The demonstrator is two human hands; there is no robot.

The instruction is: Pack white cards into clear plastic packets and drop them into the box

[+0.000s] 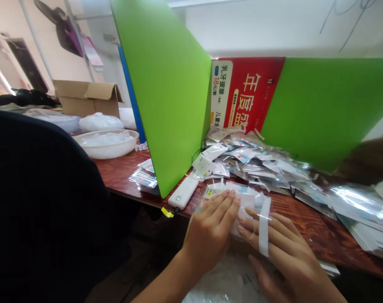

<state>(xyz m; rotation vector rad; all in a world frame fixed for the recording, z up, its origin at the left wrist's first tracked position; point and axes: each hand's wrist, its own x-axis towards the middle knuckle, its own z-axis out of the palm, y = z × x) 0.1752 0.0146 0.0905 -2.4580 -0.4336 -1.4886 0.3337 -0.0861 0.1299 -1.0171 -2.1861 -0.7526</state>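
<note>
My left hand (212, 227) lies flat with fingers together, pressing on a small stack of clear packets (238, 198) at the front edge of the wooden table (317, 229). My right hand (278, 248) is beside it, fingers stretched out and touching the same stack from the right. A white paper strip (264, 227) lies across the right hand's fingers. A heap of small plastic packets (254, 162) sits just behind the stack.
Green divider boards (166, 92) and a red printed card (245, 92) wall in the work area. A white power bank (183, 192) lies at the left. Larger clear bags (362, 210) pile at the right. A white bowl (107, 143) and a cardboard box (87, 99) stand beyond the divider.
</note>
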